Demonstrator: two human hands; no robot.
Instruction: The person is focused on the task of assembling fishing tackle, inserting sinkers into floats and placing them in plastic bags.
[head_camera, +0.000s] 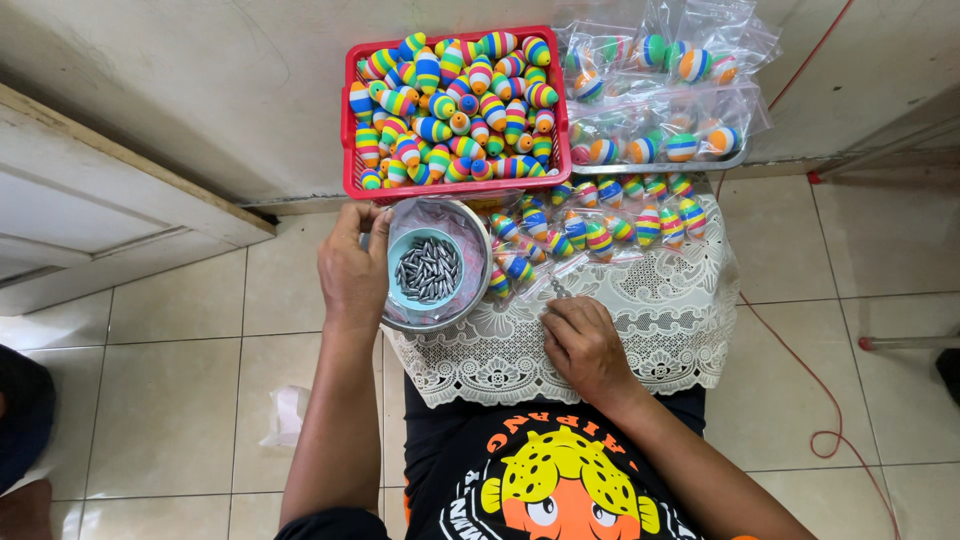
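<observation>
Left hand rests on rim of round metal tin, fingers curled loosely, grasping nothing clearly. Tin holds blue bowl of grey lead sinkers. Right hand flat on lace cloth, fingers released. Red basket of striped floats behind; bagged floats right.

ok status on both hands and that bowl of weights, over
Left hand on rim of metal bowl. Right hand flat on lace cloth. Grey weights in blue cup. Nothing blocking.

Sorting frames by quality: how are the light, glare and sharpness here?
Head view: even, soft daylight with faint shadows; sharp on the left hand, right hand and red basket; glare on the clear bags; wide-angle bending at the edges.
</observation>
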